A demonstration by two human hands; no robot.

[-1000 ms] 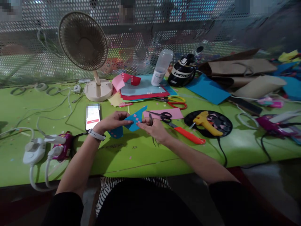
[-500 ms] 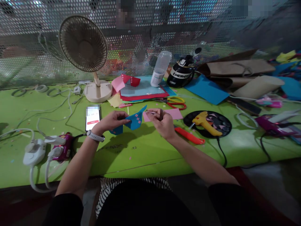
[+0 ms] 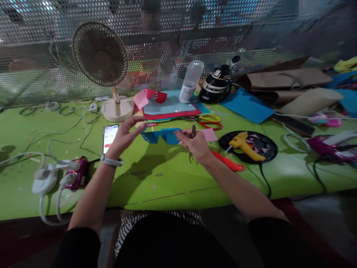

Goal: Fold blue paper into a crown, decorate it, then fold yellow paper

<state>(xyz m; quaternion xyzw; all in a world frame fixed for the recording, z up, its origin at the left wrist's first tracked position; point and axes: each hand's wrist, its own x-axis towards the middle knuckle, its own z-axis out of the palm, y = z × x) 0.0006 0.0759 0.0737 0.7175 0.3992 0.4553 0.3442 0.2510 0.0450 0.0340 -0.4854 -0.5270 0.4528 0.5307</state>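
Toward the near left of the tabletop (image 3: 167,191): one purple power block (image 3: 79,175), two white plugs in it. Next inward: one orange-red handle (image 3: 227,161), lying beside the right hand. Hands, two: left hand (image 3: 125,136), one grey wristband (image 3: 111,160), thumb and fingers parted at the left end of the blue paper piece, contact not certain; right hand (image 3: 196,145), pinching that piece's right end and holding one slim dark tool (image 3: 193,130). Blue paper piece (image 3: 170,136), one, raised between them. About these: one lit phone (image 3: 108,137); one pink sheet (image 3: 210,134), partly hidden; one yellow glue gun (image 3: 245,146) on one black tray (image 3: 223,139). Beyond: one pair of red-and-yellow scissors (image 3: 201,120), three rings (image 3: 52,107), one fan (image 3: 100,56), one clear bottle (image 3: 192,80), one black jug (image 3: 214,86). Farthest: one perforated panel (image 3: 167,48).
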